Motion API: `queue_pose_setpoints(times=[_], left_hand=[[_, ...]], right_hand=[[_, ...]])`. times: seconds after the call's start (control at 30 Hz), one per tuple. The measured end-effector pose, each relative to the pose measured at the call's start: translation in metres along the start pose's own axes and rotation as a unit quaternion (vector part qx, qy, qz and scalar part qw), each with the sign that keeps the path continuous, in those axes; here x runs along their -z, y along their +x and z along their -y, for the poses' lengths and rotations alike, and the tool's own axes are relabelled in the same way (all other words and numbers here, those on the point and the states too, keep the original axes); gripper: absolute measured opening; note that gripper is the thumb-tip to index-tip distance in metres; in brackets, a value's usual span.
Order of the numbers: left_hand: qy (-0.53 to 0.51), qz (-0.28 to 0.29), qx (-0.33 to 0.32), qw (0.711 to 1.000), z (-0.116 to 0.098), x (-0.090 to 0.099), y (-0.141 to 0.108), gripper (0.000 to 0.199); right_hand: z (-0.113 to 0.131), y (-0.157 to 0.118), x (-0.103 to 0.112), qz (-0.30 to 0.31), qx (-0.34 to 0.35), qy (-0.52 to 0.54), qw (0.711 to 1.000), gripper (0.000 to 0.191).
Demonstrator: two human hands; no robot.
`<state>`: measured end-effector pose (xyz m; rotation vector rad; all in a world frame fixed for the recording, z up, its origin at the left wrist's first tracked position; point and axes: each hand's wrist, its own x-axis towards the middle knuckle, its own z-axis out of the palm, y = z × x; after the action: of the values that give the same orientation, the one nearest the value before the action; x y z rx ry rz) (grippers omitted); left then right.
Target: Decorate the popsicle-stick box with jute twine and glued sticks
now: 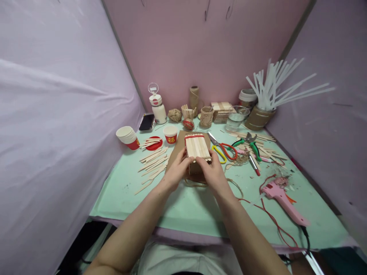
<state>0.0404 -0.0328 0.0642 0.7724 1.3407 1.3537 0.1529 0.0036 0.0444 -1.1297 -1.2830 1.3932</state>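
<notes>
Between both hands is a small box-like craft piece (197,147), its top a row of pale popsicle sticks with a red strip along the far edge. My left hand (179,168) grips its left side, thumb on the near edge. On the right side, my right hand (212,168) holds it the same way, thumb close to the other. Below the piece lies a brown cardboard sheet (177,151) with some twine (195,184) near it. Scissors with red and yellow handles (222,147) lie just right of the piece. The piece's underside is hidden.
Loose wooden sticks (153,162) lie at left, beside stacked paper cups (127,136) and one paper cup (171,135). At right are green-handled pliers (249,144), a pink glue gun (285,202) with its cord, and a jar of white glue sticks (259,116). A water bowl (234,121) stands behind.
</notes>
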Motion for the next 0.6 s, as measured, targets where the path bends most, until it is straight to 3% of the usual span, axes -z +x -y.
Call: queue_pose_setpoints(times=[0.6], left_hand=[[0.018, 0.008, -0.003, 1.0, -0.0042, 0.0006, -0.0033, 0.064]], right_hand=[[-0.0005, 0.0039, 0.0045, -0.014, -0.04, 0.047, 0.998, 0.041]])
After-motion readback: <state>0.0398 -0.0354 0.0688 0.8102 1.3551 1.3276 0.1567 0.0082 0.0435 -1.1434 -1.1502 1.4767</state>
